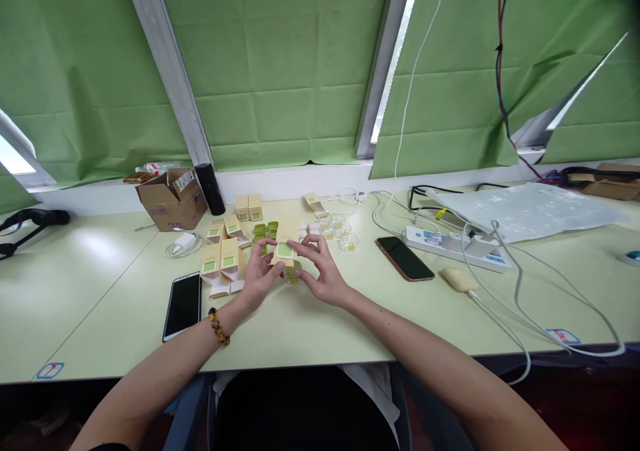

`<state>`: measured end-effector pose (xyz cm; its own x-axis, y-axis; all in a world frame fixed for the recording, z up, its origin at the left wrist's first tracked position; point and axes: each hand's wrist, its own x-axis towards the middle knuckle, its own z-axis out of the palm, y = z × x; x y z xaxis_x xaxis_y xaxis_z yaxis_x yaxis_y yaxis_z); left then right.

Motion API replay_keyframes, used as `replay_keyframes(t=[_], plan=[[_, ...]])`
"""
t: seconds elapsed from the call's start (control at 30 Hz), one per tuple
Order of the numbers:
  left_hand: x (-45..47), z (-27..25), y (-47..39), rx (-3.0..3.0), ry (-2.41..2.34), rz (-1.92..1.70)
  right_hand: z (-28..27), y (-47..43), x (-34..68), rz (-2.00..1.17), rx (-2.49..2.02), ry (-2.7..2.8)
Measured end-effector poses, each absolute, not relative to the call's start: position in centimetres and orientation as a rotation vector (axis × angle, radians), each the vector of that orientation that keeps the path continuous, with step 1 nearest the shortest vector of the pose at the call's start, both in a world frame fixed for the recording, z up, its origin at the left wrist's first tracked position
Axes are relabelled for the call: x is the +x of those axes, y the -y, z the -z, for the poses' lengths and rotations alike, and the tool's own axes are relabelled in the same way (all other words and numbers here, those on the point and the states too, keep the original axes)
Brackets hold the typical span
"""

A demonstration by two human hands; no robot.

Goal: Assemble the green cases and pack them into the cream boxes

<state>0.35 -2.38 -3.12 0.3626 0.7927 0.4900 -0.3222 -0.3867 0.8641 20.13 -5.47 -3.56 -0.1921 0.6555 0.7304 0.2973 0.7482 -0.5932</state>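
Single head-worn camera looks forward and down from behind the near edge of the table (320, 334), fairly close, wide enough to catch left hand (257, 280) and right hand (325, 277) mid-frame and green blinds (280, 71) across the top.

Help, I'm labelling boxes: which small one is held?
The small box in the left hand, the right hand touching it; the other small boxes rest on the table.

Over the feed I log bare hands (323, 276) and forearms (415, 344), beaded amber-and-dark bracelet (219, 326) on left wrist, black clothing (305, 407) at lap, black sleeve edge (110, 447) low left.
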Motion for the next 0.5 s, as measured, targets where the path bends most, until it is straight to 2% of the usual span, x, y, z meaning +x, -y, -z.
replay_keyframes(t=[0.5], plan=[[0.57, 3.5, 2.38, 1.649, -0.601, -1.41, 3.75, 5.47, 19.76, -0.394, -0.772, 1.756]])
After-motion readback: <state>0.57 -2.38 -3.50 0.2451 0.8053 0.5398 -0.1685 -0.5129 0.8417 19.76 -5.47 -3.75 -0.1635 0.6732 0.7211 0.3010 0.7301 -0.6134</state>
